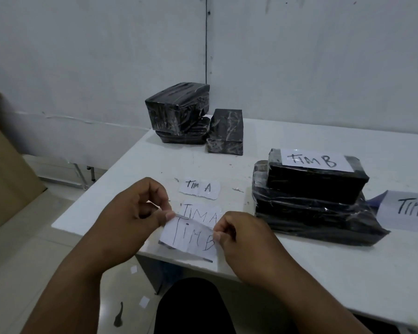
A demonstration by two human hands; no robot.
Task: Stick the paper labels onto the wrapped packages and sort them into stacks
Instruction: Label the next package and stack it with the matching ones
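Observation:
A paper label reading "TIM B" (191, 238) is held above the table's front edge. My left hand (135, 213) pinches its upper left corner and my right hand (229, 233) pinches its right edge. Two "TIM A" labels lie flat behind it: one (199, 188) farther back, one (203, 212) partly hidden by the held label. At the right stands a stack of black wrapped packages (311, 208), its top package bearing a "TIM B" label (315, 161). Unlabelled black packages (179, 109) sit at the back, with another (226, 131) beside them.
A white table (348, 256) stands against a pale wall. Another labelled package (405, 210) is cut off at the right edge. A cardboard sheet (7, 165) leans at the left. Paper scraps (144, 302) lie on the tiled floor below.

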